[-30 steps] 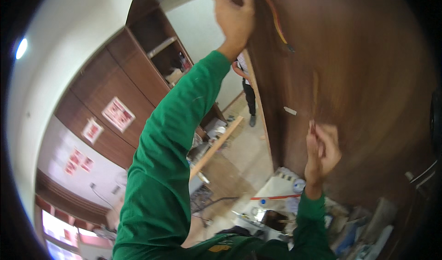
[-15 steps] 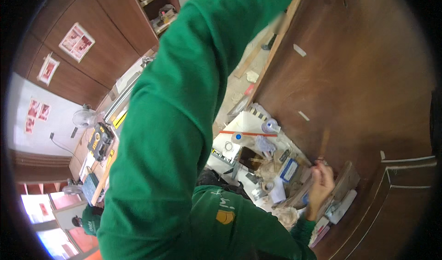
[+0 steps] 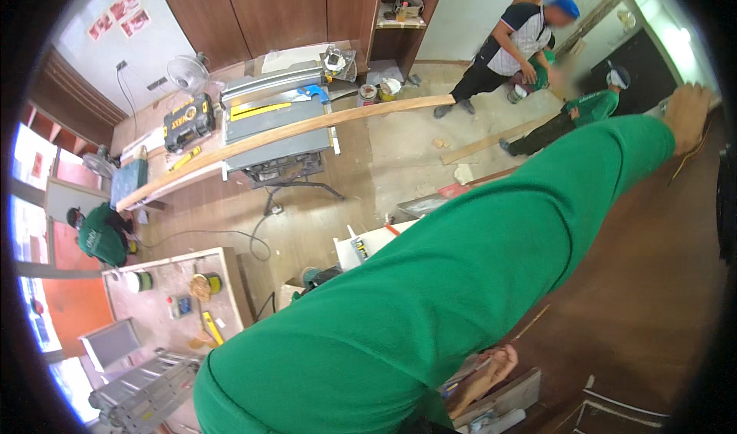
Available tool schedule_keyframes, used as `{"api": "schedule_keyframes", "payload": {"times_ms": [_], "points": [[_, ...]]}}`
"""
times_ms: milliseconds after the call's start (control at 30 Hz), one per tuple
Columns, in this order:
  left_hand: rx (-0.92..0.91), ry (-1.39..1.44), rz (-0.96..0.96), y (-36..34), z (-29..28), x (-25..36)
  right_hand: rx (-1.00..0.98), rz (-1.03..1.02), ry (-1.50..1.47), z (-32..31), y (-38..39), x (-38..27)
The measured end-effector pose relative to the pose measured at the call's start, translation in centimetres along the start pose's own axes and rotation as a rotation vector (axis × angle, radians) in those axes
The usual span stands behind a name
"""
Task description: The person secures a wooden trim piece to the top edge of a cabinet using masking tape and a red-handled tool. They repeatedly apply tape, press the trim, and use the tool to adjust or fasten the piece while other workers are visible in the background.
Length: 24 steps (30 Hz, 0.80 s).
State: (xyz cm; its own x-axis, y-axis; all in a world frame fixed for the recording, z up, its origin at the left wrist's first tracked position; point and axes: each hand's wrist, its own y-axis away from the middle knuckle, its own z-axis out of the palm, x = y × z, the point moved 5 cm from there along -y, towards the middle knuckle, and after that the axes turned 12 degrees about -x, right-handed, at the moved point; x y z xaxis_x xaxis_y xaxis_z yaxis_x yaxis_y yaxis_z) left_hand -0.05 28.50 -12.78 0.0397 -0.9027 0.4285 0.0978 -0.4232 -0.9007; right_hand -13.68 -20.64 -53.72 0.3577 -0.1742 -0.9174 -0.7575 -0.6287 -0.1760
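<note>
My left arm in a green sleeve stretches across the view to the upper right. My left hand (image 3: 685, 120) has its fingers bent over the upper edge of a large brown wooden panel (image 3: 614, 226). Thin wires (image 3: 689, 160) dangle beside this hand. Lower down, partly behind the sleeve, my right hand (image 3: 495, 371) is closed around a thin wooden stick (image 3: 531, 323). The stick points up along the panel face; its exact kind is not clear. Pale strips (image 3: 618, 403) border a recess low on the panel.
A long wooden strip (image 3: 307, 130) lies across a table saw (image 3: 269, 138), near a handsaw (image 3: 311, 94) and tool case (image 3: 189, 123). A workbench (image 3: 165, 265) holds cans; a ladder (image 3: 146, 392) stands nearby. People (image 3: 513, 46) stand at the back; another (image 3: 104, 233) crouches left.
The view has swung, bringing the room and co-workers into sight. My left hand, out of view before, now shows at the panel's upper edge. My right hand still holds the stick.
</note>
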Motion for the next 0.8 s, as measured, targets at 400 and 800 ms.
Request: {"api": "schedule_keyframes", "payload": {"times_ms": [400, 800], "points": [[-0.054, -0.034, 0.032, -0.3, -2.2, -0.1, -0.272, -0.067, -0.012, 6.5, -5.8, -0.5], [-0.111, 0.095, -0.125, 0.5, 3.7, -2.8, -0.622, -0.055, -0.098, 15.2, -9.0, 2.4]]}}
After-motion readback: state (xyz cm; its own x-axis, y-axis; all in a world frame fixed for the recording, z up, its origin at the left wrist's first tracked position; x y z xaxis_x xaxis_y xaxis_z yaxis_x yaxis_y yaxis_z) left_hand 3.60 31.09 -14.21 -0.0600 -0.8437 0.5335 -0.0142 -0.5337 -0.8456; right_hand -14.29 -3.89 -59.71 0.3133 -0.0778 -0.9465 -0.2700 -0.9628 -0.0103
